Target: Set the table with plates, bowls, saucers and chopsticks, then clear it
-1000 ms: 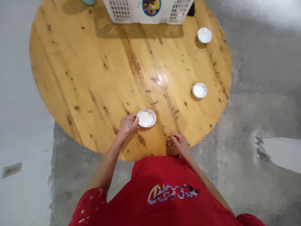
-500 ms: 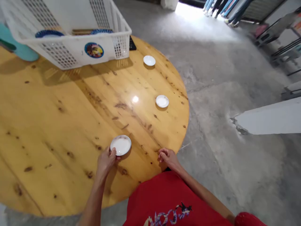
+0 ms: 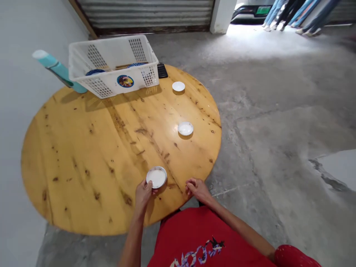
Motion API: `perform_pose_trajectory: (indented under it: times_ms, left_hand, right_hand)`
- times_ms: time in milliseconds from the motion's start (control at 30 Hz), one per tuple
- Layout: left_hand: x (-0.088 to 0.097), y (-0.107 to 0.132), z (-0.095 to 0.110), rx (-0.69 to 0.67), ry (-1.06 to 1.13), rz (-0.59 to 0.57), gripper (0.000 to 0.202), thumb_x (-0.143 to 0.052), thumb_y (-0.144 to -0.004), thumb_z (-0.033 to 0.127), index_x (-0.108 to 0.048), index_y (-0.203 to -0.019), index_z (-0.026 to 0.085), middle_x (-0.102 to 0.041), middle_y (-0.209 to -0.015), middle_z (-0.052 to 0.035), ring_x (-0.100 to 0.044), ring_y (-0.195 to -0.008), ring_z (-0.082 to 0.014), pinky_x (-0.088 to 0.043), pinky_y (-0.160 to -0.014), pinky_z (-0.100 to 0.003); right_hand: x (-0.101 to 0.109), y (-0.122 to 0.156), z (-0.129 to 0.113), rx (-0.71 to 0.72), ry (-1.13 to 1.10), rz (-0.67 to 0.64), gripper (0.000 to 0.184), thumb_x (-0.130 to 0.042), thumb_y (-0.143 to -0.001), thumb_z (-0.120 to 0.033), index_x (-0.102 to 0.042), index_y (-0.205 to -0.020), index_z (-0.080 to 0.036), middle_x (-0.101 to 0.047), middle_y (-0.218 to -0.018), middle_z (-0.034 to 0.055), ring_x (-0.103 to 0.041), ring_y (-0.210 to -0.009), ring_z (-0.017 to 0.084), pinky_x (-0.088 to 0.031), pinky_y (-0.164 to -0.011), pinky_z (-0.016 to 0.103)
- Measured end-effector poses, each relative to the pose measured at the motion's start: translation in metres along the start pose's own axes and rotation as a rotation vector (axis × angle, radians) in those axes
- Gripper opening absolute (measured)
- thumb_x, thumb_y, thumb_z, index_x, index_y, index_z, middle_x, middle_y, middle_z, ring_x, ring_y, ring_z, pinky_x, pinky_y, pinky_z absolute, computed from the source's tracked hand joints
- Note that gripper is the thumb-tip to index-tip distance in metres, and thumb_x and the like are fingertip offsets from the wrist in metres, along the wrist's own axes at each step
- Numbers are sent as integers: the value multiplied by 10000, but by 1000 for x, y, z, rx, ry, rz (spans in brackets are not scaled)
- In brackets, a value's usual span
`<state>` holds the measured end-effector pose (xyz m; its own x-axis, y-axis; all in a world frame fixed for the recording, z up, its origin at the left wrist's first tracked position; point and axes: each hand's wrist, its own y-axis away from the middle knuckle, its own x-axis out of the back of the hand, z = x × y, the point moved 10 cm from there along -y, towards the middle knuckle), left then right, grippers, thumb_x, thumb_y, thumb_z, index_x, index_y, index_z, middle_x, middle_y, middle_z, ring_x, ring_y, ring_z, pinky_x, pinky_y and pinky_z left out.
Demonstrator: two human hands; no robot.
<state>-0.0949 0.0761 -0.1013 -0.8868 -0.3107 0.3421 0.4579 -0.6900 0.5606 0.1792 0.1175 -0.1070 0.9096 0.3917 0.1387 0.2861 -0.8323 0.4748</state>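
My left hand grips the near rim of a small white saucer, thumb on top and fingers under it. The saucer is held low over the round wooden table. At the table's near right edge rests my right hand, its fingers curled in and nothing visible in them. Farther off, a second white saucer lies on the right side of the table. Beyond it, near the far edge, sits a third small white dish.
A white plastic basket holding blue-rimmed plates and wooden sticks stands at the table's back. Beside it are a turquoise cylinder and a black tray-like object. Several people's legs show by the doorway. A wall runs along the left.
The view has lifted and shows more of the room. My left hand, still holding the saucer, is nearer my right hand. The right hand stays curled at the table edge.
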Motion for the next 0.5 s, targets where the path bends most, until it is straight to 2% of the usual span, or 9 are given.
perform_pose_trajectory:
  times_ms: [133,300,400,500]
  left_hand:
    - [-80,38,5,11,88,4,165,-557,-824,296,-596,-875,145,-642,-617,-12,-642,-497,-152,-470,-445,-212]
    - [-175,66,33,31,134,-36,124,-561,-820,268,-562,-832,144,-646,-630,-15,-639,-485,-139,-437,-427,-197]
    - [-210,74,61,-23,141,-75,134,-531,-824,269,-567,-857,144,-649,-639,-12,-643,-497,-146,-457,-451,-216]
    - [-221,74,89,-107,130,-81,186,-526,-811,313,-583,-863,144,-653,-636,-12,-654,-520,-158,-468,-475,-228]
  right_hand:
    - [102,20,25,-27,-64,100,331,-505,-746,-424,-656,-901,-173,-710,-718,29,-639,-515,154,-461,-502,250]
    - [237,67,71,-124,-154,305,416,-589,-695,-507,-663,-906,-156,-716,-717,44,-651,-525,177,-472,-499,265]
    - [297,94,104,-174,-171,414,436,-626,-664,-516,-665,-898,-150,-720,-716,50,-656,-531,191,-493,-505,284]
    - [327,108,126,-193,-167,470,449,-648,-661,-520,-667,-909,-146,-728,-734,61,-667,-548,197,-508,-519,293]
